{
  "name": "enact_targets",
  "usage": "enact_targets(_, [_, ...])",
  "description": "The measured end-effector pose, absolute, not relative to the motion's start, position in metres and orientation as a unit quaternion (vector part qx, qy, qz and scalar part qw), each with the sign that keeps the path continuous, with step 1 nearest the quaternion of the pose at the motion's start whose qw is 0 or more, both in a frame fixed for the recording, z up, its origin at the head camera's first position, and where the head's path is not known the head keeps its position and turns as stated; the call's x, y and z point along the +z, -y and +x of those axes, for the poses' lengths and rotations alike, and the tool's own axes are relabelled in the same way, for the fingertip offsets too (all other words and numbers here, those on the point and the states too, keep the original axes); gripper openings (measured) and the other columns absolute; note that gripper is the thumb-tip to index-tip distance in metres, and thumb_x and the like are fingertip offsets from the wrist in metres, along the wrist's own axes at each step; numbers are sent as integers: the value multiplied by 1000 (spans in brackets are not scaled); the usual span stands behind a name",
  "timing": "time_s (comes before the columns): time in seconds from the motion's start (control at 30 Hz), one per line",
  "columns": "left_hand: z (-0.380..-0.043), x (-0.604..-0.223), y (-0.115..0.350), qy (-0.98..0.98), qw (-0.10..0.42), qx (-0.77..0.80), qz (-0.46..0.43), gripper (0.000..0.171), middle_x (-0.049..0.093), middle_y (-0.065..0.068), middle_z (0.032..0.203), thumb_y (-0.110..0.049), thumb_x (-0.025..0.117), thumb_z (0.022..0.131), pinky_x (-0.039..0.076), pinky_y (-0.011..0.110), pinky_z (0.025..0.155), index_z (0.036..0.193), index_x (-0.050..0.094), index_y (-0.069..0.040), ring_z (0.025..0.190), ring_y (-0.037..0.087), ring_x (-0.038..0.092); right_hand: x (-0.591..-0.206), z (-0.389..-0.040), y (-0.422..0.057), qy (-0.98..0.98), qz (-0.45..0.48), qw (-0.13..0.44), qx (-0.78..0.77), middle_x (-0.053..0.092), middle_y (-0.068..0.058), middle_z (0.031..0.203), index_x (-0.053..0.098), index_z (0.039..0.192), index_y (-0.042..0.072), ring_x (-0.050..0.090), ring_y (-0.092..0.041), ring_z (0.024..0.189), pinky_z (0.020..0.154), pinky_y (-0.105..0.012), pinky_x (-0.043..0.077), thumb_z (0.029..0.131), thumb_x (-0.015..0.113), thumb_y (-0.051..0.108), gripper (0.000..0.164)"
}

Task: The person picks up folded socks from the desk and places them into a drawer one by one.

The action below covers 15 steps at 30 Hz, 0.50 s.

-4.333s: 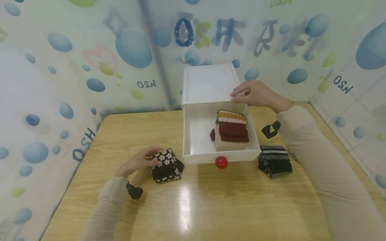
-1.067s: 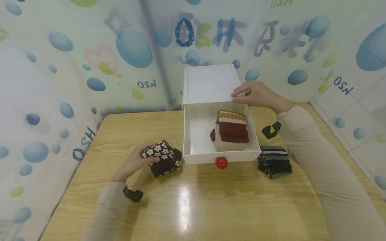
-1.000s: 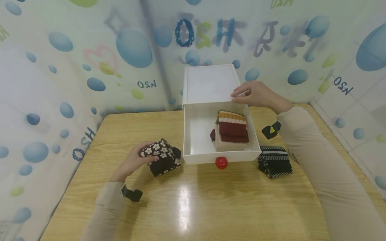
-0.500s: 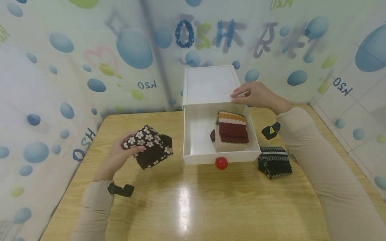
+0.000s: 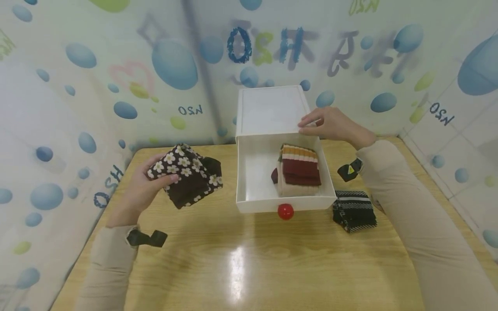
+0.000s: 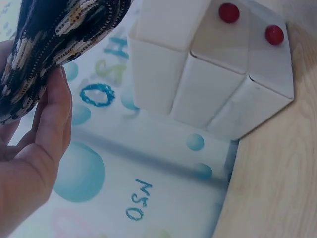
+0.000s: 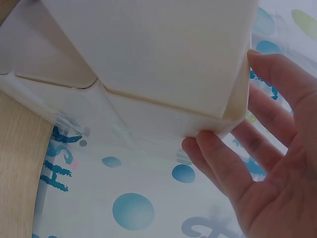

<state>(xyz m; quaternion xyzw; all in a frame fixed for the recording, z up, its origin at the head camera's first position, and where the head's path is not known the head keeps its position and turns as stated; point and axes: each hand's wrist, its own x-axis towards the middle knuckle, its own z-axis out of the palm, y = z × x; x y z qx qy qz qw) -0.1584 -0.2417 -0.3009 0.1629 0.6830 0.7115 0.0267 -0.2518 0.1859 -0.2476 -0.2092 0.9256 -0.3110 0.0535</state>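
Tabletop (image 5: 303, 268); lower knobs (image 6: 229, 13) left-wrist only

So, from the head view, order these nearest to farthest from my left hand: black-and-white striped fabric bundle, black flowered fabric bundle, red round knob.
1. Flowered fabric bundle: in your left hand.
2. Red round knob: front of the white drawer.
3. Striped fabric bundle: right of the drawer.

The drawer (image 5: 256, 206) has room left of folded socks (image 5: 300, 170).
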Motion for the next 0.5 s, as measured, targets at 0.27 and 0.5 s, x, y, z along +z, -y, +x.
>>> enact_targets(0.27, [-156,-269,225,-720,14,670,181,46,52,12,113,6,61,79,50,24,72,122,51,-7,93,20,55,-247,-250,-186,-925,-212,53,-310,51,-16,122,63,108,2,48,-37,107,84,-46,43,83,61,26,34])
enact_targets(0.5, [-149,-248,202,-795,51,594,114,54,46,10,119,-14,68,79,48,23,74,128,45,-15,97,18,52,-246,-252,-186,-926,-211,54,-309,51,-16,122,63,108,3,48,-37,107,85,-46,43,83,62,26,34])
